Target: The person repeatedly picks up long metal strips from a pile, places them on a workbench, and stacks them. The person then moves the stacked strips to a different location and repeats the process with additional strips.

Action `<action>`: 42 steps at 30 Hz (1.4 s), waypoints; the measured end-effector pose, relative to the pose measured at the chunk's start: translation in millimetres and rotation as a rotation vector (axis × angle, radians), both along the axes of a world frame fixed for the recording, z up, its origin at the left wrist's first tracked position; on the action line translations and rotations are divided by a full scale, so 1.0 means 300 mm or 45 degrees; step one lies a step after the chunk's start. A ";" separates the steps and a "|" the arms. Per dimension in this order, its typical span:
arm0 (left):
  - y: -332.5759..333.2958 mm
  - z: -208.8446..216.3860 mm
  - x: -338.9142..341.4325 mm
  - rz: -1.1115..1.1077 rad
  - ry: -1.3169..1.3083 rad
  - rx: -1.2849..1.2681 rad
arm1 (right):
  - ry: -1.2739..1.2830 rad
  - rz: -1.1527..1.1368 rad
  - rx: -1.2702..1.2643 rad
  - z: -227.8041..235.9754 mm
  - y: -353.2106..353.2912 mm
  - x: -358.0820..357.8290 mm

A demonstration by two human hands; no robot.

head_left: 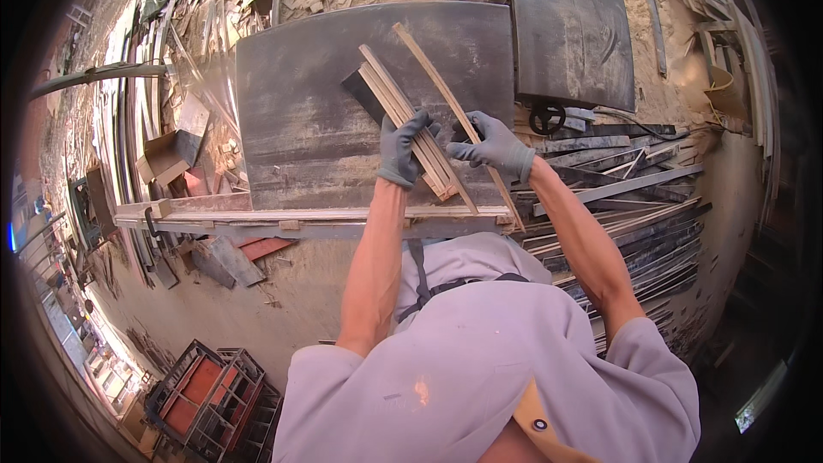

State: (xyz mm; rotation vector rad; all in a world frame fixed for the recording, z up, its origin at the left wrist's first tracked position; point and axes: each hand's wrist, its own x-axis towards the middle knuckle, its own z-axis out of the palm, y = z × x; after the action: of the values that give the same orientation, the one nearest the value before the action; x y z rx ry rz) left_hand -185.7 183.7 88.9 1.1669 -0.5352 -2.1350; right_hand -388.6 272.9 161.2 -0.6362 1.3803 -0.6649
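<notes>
Grey work gloves cover both of my hands. My left hand (401, 150) is closed round a bundle of narrow wooden strips (387, 90), held slanting over a dark, dusty table top (296, 111). Beside the bundle, a flat dark piece (363, 96) shows at its left. A single long wooden strip (429, 67) runs roughly alongside, a little apart from the bundle. My right hand (497, 147) closes on it near its middle, fingers bent round it. The lower ends of the strips reach the table's near edge. My left palm and some fingertips are hidden.
A pale wooden rail (317, 216) runs along the table's near edge, with a dark clamp (151, 221) at its left. On the right are another dark table top (573, 34), a black handwheel (547, 118) and piled strips (634, 231). A metal-framed crate (210, 394) stands lower left.
</notes>
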 end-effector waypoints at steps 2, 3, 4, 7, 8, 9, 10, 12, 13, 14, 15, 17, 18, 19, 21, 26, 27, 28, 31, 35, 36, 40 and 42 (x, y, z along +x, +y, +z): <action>0.022 0.023 -0.013 0.087 0.119 0.078 | 0.115 -0.024 0.051 -0.032 -0.035 0.008; 0.039 0.029 -0.028 0.062 0.244 0.030 | 0.070 0.071 0.064 0.010 -0.048 0.008; 0.049 0.038 -0.019 -0.001 0.197 -0.049 | 0.335 0.261 -0.069 -0.075 -0.024 0.022; 0.088 0.055 -0.063 0.149 0.162 -0.043 | 0.120 0.315 0.012 -0.067 -0.030 0.051; 0.094 0.049 -0.065 0.174 0.099 -0.065 | 0.017 0.287 0.018 -0.057 -0.027 0.054; 0.096 0.040 -0.074 0.199 0.035 -0.087 | -0.085 0.258 0.023 -0.046 -0.026 0.055; 0.096 0.032 -0.080 0.223 -0.030 -0.108 | -0.188 0.228 0.030 -0.038 -0.024 0.056; 0.061 0.071 -0.083 0.235 0.090 -0.118 | -0.142 0.224 0.054 -0.044 0.008 0.022; 0.013 0.110 -0.089 0.288 0.005 -0.181 | -0.134 0.248 0.062 -0.043 0.030 -0.010; -0.035 0.127 -0.071 0.350 -0.085 -0.245 | -0.128 0.281 0.072 -0.037 0.060 -0.028; -0.069 0.108 -0.041 0.294 -0.128 -0.324 | 0.118 0.433 -0.075 -0.039 0.086 -0.050; -0.143 0.050 0.030 0.170 -0.212 -0.484 | 0.101 0.356 -0.059 -0.082 0.169 -0.123; -0.204 -0.018 0.100 0.188 -0.206 -0.459 | 0.092 0.325 -0.055 -0.095 0.191 -0.145; -0.259 -0.112 0.206 0.216 -0.210 -0.424 | -0.113 0.189 0.208 -0.046 0.188 -0.151; -0.325 -0.180 0.238 -0.029 -0.746 -0.768 | -0.143 0.038 0.207 -0.069 0.222 -0.152; -0.451 -0.245 0.255 -0.948 -1.721 -1.515 | -0.178 0.019 0.100 -0.091 0.133 -0.121; -0.465 -0.171 0.186 -1.041 -1.759 -1.500 | -0.171 -0.005 0.088 -0.127 0.134 -0.134; -0.493 -0.106 0.139 -1.219 -1.796 -1.440 | -0.186 -0.038 0.091 -0.150 0.131 -0.144; -0.529 -0.052 0.180 -1.350 -1.756 -1.420 | -0.235 -0.068 0.136 -0.189 0.122 -0.142; -0.546 -0.083 0.362 -1.341 -1.554 -1.481 | -0.287 0.005 0.149 -0.251 0.108 -0.142; -0.540 -0.116 0.432 -1.306 -1.450 -1.457 | -0.295 0.062 0.146 -0.241 0.074 -0.137; -0.417 -0.166 0.474 -1.075 -1.334 -1.443 | -0.265 0.241 0.083 -0.231 -0.050 -0.063; -0.346 -0.135 0.370 -0.769 -1.279 -1.347 | -0.093 0.351 -0.007 -0.314 -0.107 -0.023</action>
State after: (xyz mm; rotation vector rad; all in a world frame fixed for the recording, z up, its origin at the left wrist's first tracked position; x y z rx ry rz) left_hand -74.7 80.0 48.3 1.3766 -2.3166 -1.0539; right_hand -395.4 240.9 67.0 -0.7820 1.1958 -0.4666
